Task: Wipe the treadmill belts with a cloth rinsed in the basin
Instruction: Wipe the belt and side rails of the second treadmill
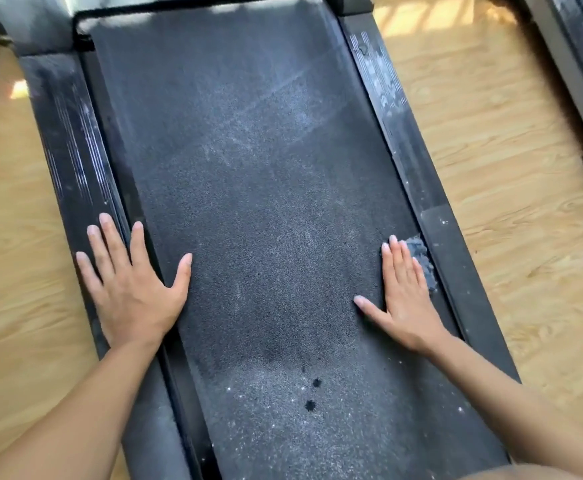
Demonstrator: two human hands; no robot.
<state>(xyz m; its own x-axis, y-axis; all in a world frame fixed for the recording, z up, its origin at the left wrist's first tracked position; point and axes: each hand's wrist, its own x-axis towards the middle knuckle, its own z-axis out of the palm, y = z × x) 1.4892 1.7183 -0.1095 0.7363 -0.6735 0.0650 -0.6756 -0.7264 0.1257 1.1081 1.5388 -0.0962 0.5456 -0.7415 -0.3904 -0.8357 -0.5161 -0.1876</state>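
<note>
Left hand (pixel 134 289) flat, empty; right hand (pixel 404 299) flat, pressing the cloth (pixel 419 252), which may snag under the side rail (pixel 463 271).

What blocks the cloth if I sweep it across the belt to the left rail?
Only the left hand, lying flat across the left rail and the edge of the belt, thumb on it. The right hand presses the cloth at the right edge; between them the belt shows only dust.

My left hand (pixel 130 285) lies across the left edge of the belt (pixel 265 202), fingers on the side rail (pixel 68 140). My right hand (pixel 404 299) rests on the cloth (pixel 421 258) at the belt's right edge. Another treadmill (pixel 577 64) stands well right of the belt.
</note>
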